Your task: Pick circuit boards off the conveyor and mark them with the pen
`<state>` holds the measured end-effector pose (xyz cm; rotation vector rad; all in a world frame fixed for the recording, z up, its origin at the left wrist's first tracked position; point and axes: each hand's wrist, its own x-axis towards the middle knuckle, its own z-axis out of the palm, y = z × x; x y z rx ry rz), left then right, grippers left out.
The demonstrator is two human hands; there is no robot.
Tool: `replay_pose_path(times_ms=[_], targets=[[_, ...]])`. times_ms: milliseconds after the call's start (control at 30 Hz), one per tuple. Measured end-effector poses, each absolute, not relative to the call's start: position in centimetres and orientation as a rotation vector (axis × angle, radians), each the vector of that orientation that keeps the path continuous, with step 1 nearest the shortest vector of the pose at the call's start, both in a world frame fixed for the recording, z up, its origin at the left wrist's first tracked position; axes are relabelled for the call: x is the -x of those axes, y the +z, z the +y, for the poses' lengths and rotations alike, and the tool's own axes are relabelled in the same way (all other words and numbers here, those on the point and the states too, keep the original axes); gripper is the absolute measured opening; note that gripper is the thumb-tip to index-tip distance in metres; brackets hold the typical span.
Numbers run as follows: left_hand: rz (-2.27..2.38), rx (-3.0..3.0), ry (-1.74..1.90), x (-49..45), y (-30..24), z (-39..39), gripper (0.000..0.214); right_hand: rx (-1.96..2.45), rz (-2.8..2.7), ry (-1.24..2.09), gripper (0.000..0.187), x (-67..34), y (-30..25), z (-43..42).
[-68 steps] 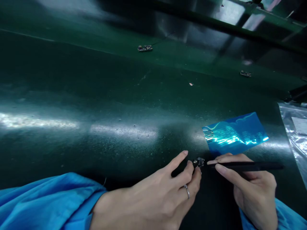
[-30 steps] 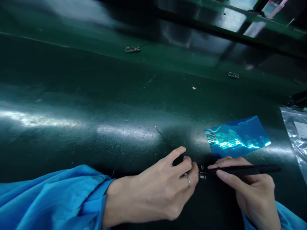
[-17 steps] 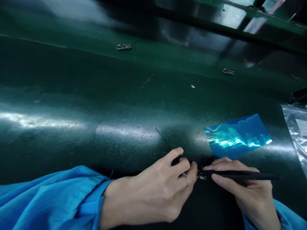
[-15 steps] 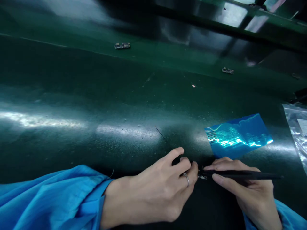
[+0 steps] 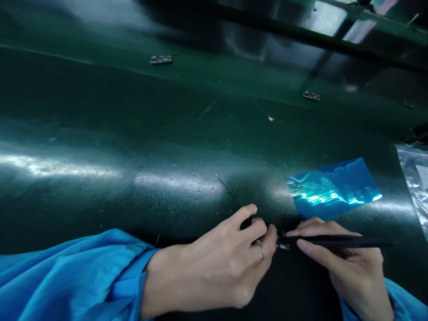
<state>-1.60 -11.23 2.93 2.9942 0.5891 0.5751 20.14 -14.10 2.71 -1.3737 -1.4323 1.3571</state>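
My left hand [image 5: 230, 258], with a ring on one finger, rests on the dark green bench and pinches a tiny circuit part [image 5: 282, 244] at its fingertips. My right hand [image 5: 337, 263] grips black tweezers [image 5: 337, 241] lying almost level, their tips touching the same small part from the right. Both wrists wear blue sleeves [image 5: 73, 276]. Just behind my right hand lies a shiny blue film sheet [image 5: 334, 187] with rows of tiny pieces.
A thin dark wire [image 5: 223, 183] lies on the bench behind my left hand. Two small circuit boards [image 5: 161, 59] [image 5: 311, 95] sit on the green belt beyond. A clear plastic bag [image 5: 416, 178] lies at the right edge.
My left fingers have curled tighter round the small part and lowered it to the bench. The tweezers have stayed at it. The two boards on the belt have drifted left.
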Motion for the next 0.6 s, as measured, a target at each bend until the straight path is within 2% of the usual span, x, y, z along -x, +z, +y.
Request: replay_pose_path(times_ms=[300,600], targets=[[0.524,-2.987,0.500,1.68,2.60,-11.27,0.040,1.529,-1.204,1.359,0.005,-19.81,3.18,-14.18],[0.574,-3.014,0.465,1.56,3.04,-11.60,0.026,1.501,-1.112,1.358,0.004,-19.82,2.61,-14.33]])
